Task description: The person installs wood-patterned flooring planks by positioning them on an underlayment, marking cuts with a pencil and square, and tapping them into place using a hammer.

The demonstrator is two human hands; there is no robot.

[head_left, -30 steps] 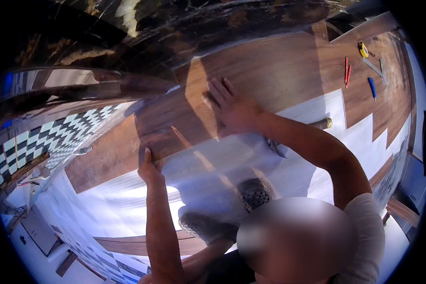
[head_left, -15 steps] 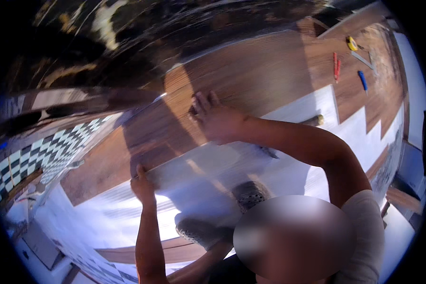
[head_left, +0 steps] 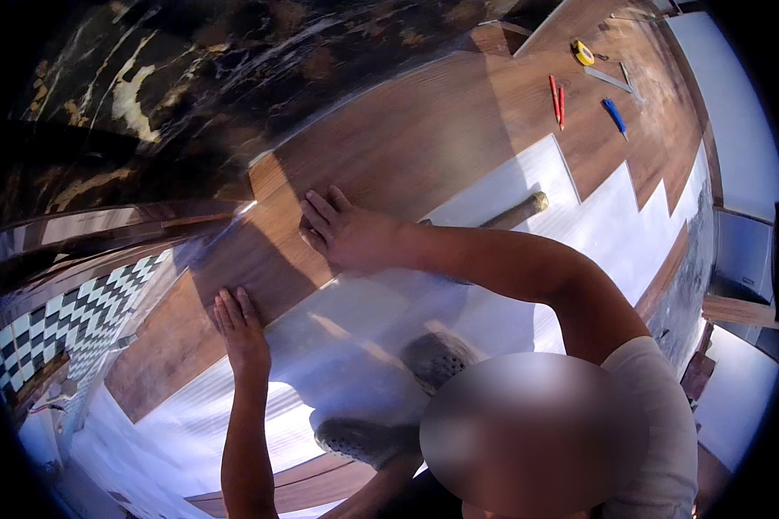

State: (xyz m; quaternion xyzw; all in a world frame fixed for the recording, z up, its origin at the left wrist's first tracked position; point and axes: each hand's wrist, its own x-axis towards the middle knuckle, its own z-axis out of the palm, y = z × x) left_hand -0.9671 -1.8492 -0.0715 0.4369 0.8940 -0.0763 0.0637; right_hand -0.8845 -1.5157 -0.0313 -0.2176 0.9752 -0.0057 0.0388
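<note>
My left hand (head_left: 241, 333) lies with fingers outstretched on a brown wood-look plank (head_left: 169, 342), near its lower edge. Higher and to the right, my right hand (head_left: 342, 229) rests palm-down on the planks, fingers spread. Neither hand grips anything. Below the planks is a white underlay sheet (head_left: 597, 251). Partly behind my right forearm lies a hammer (head_left: 519, 210) with its head mostly hidden. Farther right on laid planks are two red pencils (head_left: 556, 102), a yellow tape measure (head_left: 582, 53), a metal square (head_left: 606, 78) and a blue utility knife (head_left: 614, 117).
A dark marbled surface (head_left: 147, 86) borders the planks along the top. Black-and-white checkered tiles (head_left: 61, 320) run along the left side. Pale panels (head_left: 718, 86) stand at the right. My perforated shoes (head_left: 433, 359) are on the underlay below my hands.
Both hands have moved left with the view shifting. My left hand went from curled around the plank's edge to stretched flat on its top. My right hand remains flat on the planks.
</note>
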